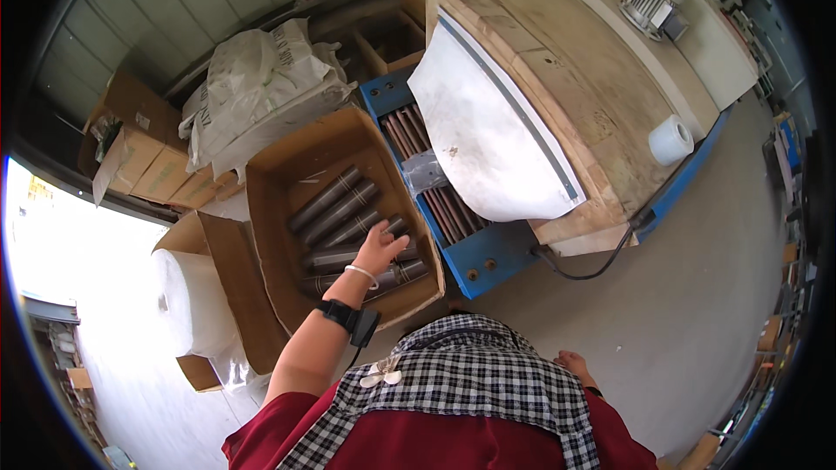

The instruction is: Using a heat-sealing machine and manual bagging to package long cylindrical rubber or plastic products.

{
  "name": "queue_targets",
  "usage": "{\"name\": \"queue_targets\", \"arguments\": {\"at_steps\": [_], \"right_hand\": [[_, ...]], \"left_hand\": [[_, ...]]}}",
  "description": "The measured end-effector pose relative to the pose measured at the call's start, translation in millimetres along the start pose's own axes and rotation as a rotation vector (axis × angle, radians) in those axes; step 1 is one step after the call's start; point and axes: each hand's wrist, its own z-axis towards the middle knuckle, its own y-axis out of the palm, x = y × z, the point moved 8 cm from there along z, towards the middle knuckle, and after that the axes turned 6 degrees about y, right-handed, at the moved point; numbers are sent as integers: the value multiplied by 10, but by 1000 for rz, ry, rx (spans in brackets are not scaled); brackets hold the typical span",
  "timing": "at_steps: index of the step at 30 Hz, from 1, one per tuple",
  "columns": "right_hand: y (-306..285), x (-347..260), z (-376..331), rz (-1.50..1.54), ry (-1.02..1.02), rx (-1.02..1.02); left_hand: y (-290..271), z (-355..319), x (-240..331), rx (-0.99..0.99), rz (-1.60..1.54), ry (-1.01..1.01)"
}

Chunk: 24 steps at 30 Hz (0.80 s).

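1. At the far left a white roll of soft sheet material (187,300) stands on the pale floor (714,296), just beside the open flap of the cardboard box (270,209); the room between roll and box is narrow
2. The cardboard box is brown and open at the top, with its flaps standing outward; inside it lie several long dark cylinders wrapped in shiny film (335,200), side by side and partly one over another
3. The left hand (379,248) reaches down into the box over its near edge; its fingers lie on one of the wrapped cylinders near the right wall of the box, and I cannot tell if the grip is clenched around it or only touching
4. On the left forearm there are a thin white bracelet and a black wrist device (344,315)
5. Behind the box lie white filled sacks (261,78) on more flat cartons, so that side is closed
6. Right of the box, touching it, stands a blue machine frame with reddish rollers (435,200), under a wooden cover with a white sheet (488,130); a white tape roll (670,139) sits on the cover
7. The right hand (575,364) hangs low beside the checked apron, over bare floor, grasping nothing; its fingers are not clear
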Motion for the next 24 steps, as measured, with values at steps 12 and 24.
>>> {"name": "queue_targets", "arguments": {"at_steps": [12,24], "right_hand": [[-106,181,-128,25,-41,30],[487,-160,-466,-364,-140,-135]], "left_hand": [[734,1260,1495,34,1427,307],[-446,-76,528,-351,1213,0]]}}
